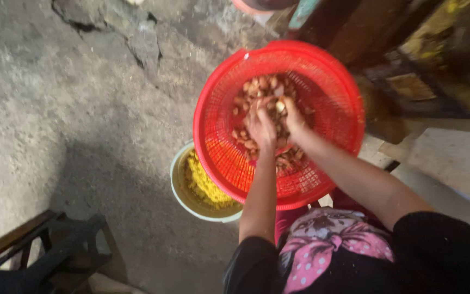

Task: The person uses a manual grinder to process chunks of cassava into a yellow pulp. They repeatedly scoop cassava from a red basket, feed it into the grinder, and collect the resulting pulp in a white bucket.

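A round red plastic basket (333,76) with a mesh wall rests tilted in front of me, holding a heap of small brown and pale pieces (257,90). Both of my hands are inside it, close together over the heap. My left hand (261,128) lies curled on the pieces. My right hand (291,116) is beside it, its fingertips pinching one pale piece (280,106). Motion blur hides the fingers' exact grip.
A pale bowl (179,188) with yellow crumbled stuff (205,185) sits partly under the basket's left edge. Rough grey ground spreads to the left. A dark wooden frame (44,250) stands at bottom left. Dark wooden furniture fills the top right.
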